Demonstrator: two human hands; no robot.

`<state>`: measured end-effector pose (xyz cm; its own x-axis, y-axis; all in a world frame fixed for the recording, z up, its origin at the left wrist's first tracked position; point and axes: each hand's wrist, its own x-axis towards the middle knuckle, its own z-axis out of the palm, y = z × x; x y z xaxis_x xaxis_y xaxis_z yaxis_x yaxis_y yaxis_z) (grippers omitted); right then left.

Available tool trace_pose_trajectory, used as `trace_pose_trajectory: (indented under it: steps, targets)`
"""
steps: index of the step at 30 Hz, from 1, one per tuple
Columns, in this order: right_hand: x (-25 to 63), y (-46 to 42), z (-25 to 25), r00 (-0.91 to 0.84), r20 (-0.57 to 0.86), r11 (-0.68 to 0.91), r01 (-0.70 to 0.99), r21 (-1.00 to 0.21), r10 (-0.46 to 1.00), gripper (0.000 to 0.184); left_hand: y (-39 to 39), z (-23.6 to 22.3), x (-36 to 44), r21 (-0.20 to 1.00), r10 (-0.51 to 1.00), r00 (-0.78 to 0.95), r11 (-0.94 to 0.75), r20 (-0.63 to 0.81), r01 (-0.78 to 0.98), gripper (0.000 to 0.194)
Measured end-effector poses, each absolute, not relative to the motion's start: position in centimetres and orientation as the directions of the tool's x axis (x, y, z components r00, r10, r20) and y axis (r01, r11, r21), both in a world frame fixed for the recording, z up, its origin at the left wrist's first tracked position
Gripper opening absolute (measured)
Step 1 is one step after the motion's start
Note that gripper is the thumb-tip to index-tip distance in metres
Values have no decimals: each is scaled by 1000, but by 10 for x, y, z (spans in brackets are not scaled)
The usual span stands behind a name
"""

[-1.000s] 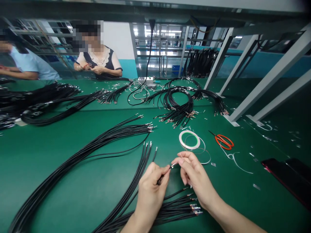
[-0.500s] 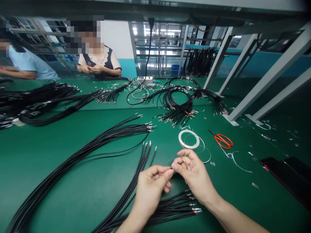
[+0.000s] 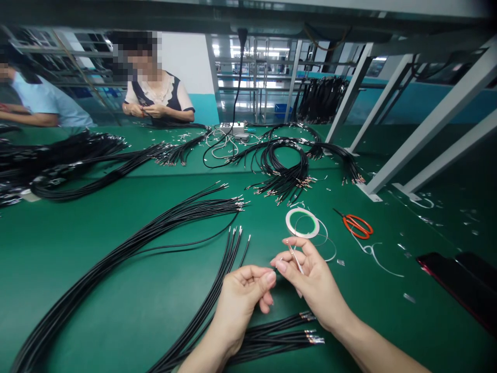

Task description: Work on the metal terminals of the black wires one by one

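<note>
The left hand (image 3: 240, 303) is curled almost shut, its grip pinching a thin black wire (image 3: 276, 268) whose tip barely shows past the fingers. The right hand (image 3: 314, 285) is partly open, its grip holding a slim silver terminal (image 3: 296, 259) at a tilt between thumb and fingers, just beside that wire tip; whether the two touch, I cannot tell. Both hands hover just below a roll of white tape (image 3: 302, 223) on the green tabletop (image 3: 128, 316). Left of the roll spreads a long fan of black wires with metal ends (image 3: 194, 210), and below it lies a bundle of crimped black wires (image 3: 279, 336). Right of the roll sit orange-handled scissors (image 3: 357, 226) and a loose white strip (image 3: 376, 264). Beyond the roll rests a coil of black wires (image 3: 283, 166), and farther still a co-worker (image 3: 159, 98) holds both hands together over the tabletop
</note>
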<state>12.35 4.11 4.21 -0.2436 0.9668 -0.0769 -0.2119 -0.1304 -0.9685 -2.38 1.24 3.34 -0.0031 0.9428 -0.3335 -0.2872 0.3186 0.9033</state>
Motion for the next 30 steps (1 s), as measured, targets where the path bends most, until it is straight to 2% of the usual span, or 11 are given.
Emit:
trace_pose_trajectory:
  steps: [4, 6, 9, 14, 16, 19, 21, 23, 25, 27, 30]
  targets:
    - [120, 43, 38, -230, -76, -143, -293, -945, 970, 41, 12, 32, -23, 900, 943, 30, 325, -331, -290, 28]
    - [120, 44, 37, -208, -87, -140, -257, -956, 974, 42, 11, 33, -23, 898, 943, 44, 327, -329, -295, 28]
    - [122, 45, 38, -193, -75, -114, -199, -973, 978, 35, 11, 34, -24, 891, 940, 55, 337, -337, -305, 28]
    - [125, 44, 41, -167, -17, -48, -184, -982, 986, 33, 13, 33, -25, 905, 942, 59, 335, -331, -263, 28]
    - [127, 47, 40, -122, 5, -15, -167, -986, 992, 26, 12, 31, -24, 935, 948, 82, 317, -307, -158, 27]
    - [133, 52, 39, -66, 36, 28, -122, -992, 997, 21, 7, 27, -21, 965, 971, 120, 181, -206, 190, 16]
    - [136, 55, 38, -118, 36, 23, -105, -994, 992, 21, 1, 25, -18, 913, 963, 210, 72, -168, 401, 12]
    - [137, 57, 37, -225, 11, -11, -96, -995, 974, 27, -5, 24, -16, 883, 909, 360, 15, -207, 470, 13]
    - [136, 56, 37, -314, -14, -42, -81, -996, 949, 32, -8, 25, -16, 894, 838, 479, 22, -261, 448, 12]
    - [135, 54, 37, -353, -29, -55, -62, -997, 935, 32, -6, 25, -18, 917, 838, 480, 58, -260, 395, 9]
    - [132, 49, 36, -373, -31, -47, -34, -998, 927, 26, 3, 25, -25, 961, 967, 217, 73, -134, 268, 15]
